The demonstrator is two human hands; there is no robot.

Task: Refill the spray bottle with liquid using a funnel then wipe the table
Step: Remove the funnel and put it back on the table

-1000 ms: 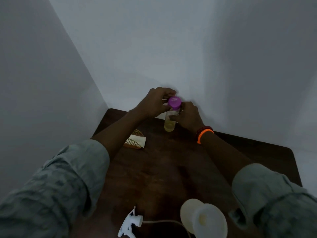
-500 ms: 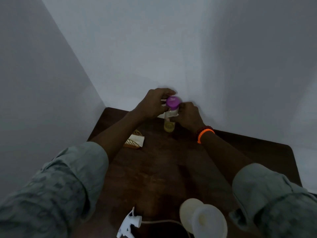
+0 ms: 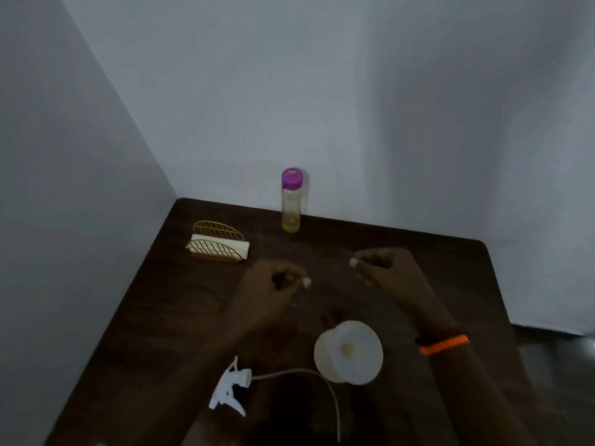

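Note:
A clear bottle with a purple cap (image 3: pixel 291 201) stands upright at the table's far edge, a little yellow liquid in its bottom. My left hand (image 3: pixel 277 283) and my right hand (image 3: pixel 384 268) hover over the middle of the dark wooden table (image 3: pixel 180 304), both with fingers curled in and holding nothing. A white funnel (image 3: pixel 349 350) sits near the front, on top of something hidden beneath it. The white spray trigger head (image 3: pixel 230 387) lies on the table to the funnel's left, its thin tube (image 3: pixel 325 381) curving past the funnel.
A gold wire napkin holder with white napkins (image 3: pixel 219 246) stands at the far left of the table. White walls close in behind and on the left. An orange band (image 3: pixel 444 344) is on my right wrist.
Both hands have let go of the purple-capped bottle and drawn back toward me. The bottle now stands alone at the far edge. The view has tilted down.

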